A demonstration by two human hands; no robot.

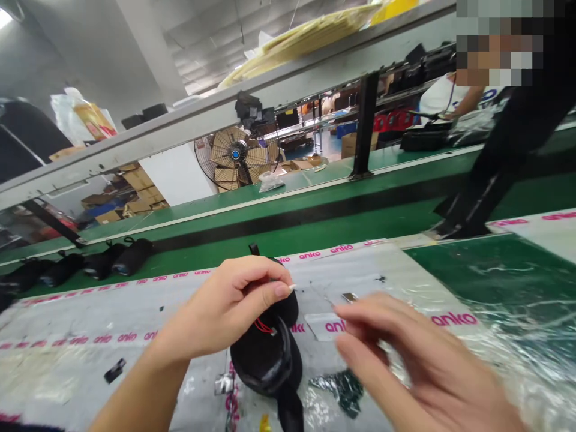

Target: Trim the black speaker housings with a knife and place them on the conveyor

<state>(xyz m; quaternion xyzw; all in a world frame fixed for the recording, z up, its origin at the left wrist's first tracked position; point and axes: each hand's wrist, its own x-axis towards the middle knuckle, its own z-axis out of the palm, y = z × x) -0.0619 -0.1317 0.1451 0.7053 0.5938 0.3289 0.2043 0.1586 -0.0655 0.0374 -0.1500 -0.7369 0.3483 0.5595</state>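
Observation:
My left hand point(238, 306) reaches over a black rounded, case-like item point(261, 360) lying on the worktable. Its thumb and forefinger pinch a small white piece point(292, 287), too small to name surely. Thin red wires point(263, 326) show on the black item below that hand. A black strap point(290, 408) runs from it toward the near edge. My right hand point(414, 354) is to the right, somewhat blurred, thumb and forefinger apart with nothing visible between them. Just beyond its fingertips lies a small silvery piece point(349, 297).
White plastic sheeting printed "anko" point(180, 306) covers the table. Several black cylindrical items point(132, 255) lie on the green conveyor point(202, 225). A fan point(236, 155) stands behind a shelf rail point(180, 126). A black post point(499, 150) and another person's arm point(470, 99) are at right.

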